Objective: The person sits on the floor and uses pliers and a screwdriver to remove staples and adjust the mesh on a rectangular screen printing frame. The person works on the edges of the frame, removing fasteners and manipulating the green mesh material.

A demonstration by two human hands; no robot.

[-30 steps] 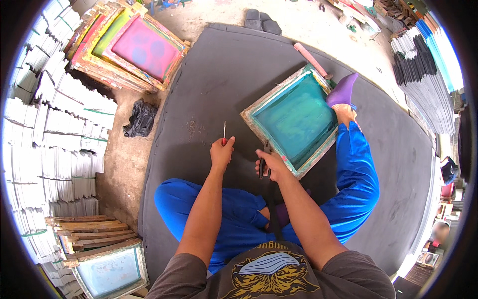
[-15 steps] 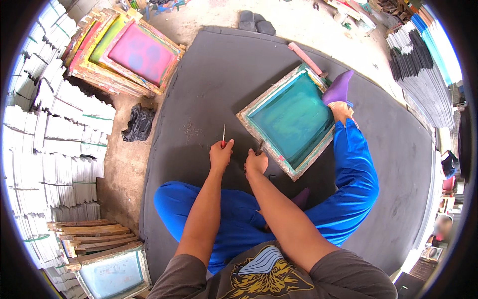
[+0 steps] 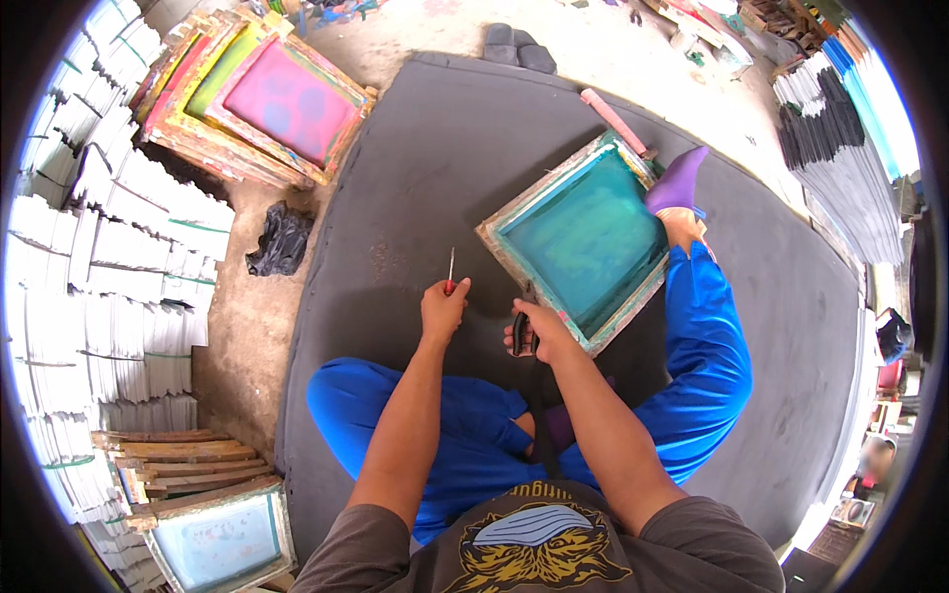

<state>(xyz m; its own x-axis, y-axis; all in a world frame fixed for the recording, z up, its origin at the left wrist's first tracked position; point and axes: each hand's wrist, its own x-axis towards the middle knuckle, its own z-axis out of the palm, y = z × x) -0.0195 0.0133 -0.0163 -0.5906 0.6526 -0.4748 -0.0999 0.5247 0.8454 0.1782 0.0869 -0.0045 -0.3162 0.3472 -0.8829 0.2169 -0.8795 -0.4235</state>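
Note:
My left hand (image 3: 445, 310) is closed on a screwdriver (image 3: 451, 275) with a red handle, its thin metal shaft pointing up and away from me. In my right hand (image 3: 546, 331) is a pair of pliers (image 3: 521, 334) with black handles. The handles stand apart in the palm, and the dark head is at the near-left edge of a wooden screen-printing frame (image 3: 514, 262). Blue-green mesh (image 3: 588, 237) fills this frame, which lies slanted on the dark mat. My right foot, in a purple sock (image 3: 678, 180), rests against the frame's right side.
The dark mat (image 3: 415, 168) lies under me. A pink bar (image 3: 613, 121) lies behind the frame. Coloured screen frames (image 3: 287, 109) are stacked at far left, with a black plastic bag (image 3: 281, 240) nearby. White sheet stacks (image 3: 129, 267) line the left; more frames (image 3: 217, 539) stand near left.
My right hand has turned so the palm and the black handles show, and the handles have spread apart. My left hand still holds the screwdriver. The view has shifted slightly.

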